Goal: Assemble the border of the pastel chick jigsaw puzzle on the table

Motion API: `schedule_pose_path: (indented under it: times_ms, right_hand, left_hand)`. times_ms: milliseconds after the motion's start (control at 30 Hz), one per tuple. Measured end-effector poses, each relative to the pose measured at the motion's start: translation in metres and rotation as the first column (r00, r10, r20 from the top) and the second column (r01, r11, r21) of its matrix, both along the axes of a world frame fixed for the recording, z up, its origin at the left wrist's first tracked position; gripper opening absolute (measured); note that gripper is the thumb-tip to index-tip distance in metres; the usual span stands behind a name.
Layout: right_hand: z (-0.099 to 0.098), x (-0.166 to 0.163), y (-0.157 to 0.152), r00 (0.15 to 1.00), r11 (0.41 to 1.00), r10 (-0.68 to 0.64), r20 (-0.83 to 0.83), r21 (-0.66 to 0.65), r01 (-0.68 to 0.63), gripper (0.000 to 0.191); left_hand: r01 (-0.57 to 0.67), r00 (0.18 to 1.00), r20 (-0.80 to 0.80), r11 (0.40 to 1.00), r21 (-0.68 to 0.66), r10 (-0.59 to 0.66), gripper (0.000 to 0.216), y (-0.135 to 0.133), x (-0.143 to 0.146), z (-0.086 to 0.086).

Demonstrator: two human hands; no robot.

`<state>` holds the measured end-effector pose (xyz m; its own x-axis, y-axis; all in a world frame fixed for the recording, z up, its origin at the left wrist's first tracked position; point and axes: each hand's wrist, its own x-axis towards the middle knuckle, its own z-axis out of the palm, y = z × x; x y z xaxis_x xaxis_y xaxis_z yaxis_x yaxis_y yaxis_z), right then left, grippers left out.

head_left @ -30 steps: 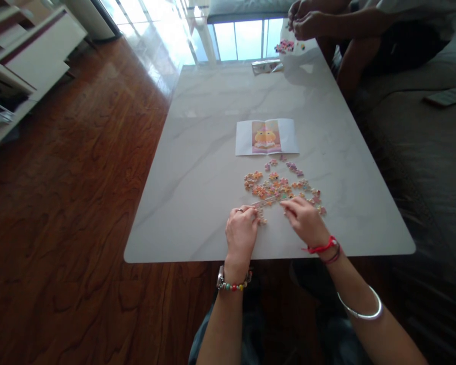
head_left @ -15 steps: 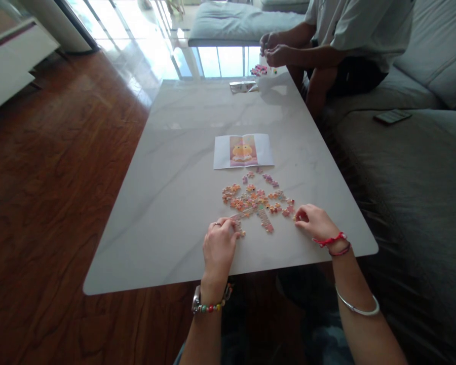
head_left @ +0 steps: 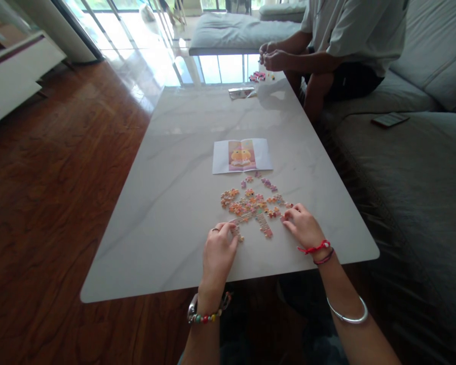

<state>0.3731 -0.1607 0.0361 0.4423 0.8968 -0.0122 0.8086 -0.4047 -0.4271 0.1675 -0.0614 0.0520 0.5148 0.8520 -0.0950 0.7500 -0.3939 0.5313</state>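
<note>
Several small pink and orange puzzle pieces point(head_left: 253, 202) lie scattered on a white marble table point(head_left: 182, 203), with a short joined strip point(head_left: 265, 226) at their near side. My left hand point(head_left: 218, 251) rests on the table with its fingers curled onto pieces at the pile's left near edge. My right hand point(head_left: 303, 226) is at the pile's right edge, fingertips pinched over pieces there. A folded reference picture point(head_left: 242, 155) of a yellow figure lies just beyond the pile.
Another person sits on the grey sofa point(head_left: 410, 152) at the far right, hands point(head_left: 271, 55) together over a second pile of pieces point(head_left: 259, 76). A foil bag point(head_left: 241, 93) lies near them. A phone point(head_left: 389, 119) rests on the sofa. Wooden floor lies to the left.
My right hand drew out to the pile's right edge, then came slightly back in. My left hand stayed put. My head lifted, bringing the other person into view.
</note>
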Motion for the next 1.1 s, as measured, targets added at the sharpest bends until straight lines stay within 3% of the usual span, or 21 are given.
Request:
schedule_pose_path:
  times_ms: [133,267,367,500,633,767,933,1100]
  right_hand:
    - [-0.001,-0.003,0.003,1.000,1.000,0.021,-0.003,0.009,-0.021,0.009]
    - [0.011,-0.015,0.006,0.977,0.986,0.161,-0.139,0.072,-0.152,0.009]
    - [0.016,-0.040,0.013,0.893,0.933,0.360,-0.269,0.116,-0.341,0.009]
    - [0.007,-0.071,0.020,0.807,0.841,0.541,-0.236,0.147,-0.521,0.010]
    - [-0.004,-0.082,0.024,0.833,0.847,0.531,-0.153,0.114,-0.519,0.013]
    - [-0.004,-0.081,0.024,0.851,0.873,0.487,-0.196,0.084,-0.480,0.011]
    - [0.000,-0.083,0.026,0.854,0.899,0.437,-0.282,0.098,-0.427,0.010]
    - [-0.001,-0.087,0.026,0.881,0.914,0.404,-0.247,0.079,-0.397,0.007]
  left_hand:
    - [-0.042,0.997,0.066,0.999,0.021,0.041,0.019,0.005,-0.006,-0.002]
    - [-0.062,0.995,0.073,0.998,-0.007,0.062,0.020,0.009,-0.013,-0.004]
    - [-0.020,0.996,0.083,0.999,-0.047,0.024,0.018,0.010,-0.015,-0.004]
    - [0.053,0.994,0.096,0.996,-0.074,-0.045,0.016,0.010,-0.017,-0.005]
    - [0.131,0.989,0.081,0.990,-0.046,-0.127,0.022,0.008,-0.018,-0.008]
    - [0.179,0.982,0.056,0.984,0.001,-0.179,0.026,0.007,-0.021,-0.011]
    - [0.183,0.982,0.044,0.983,0.015,-0.183,0.026,0.007,-0.022,-0.011]
    - [0.185,0.982,0.045,0.983,0.007,-0.185,0.023,0.007,-0.022,-0.010]
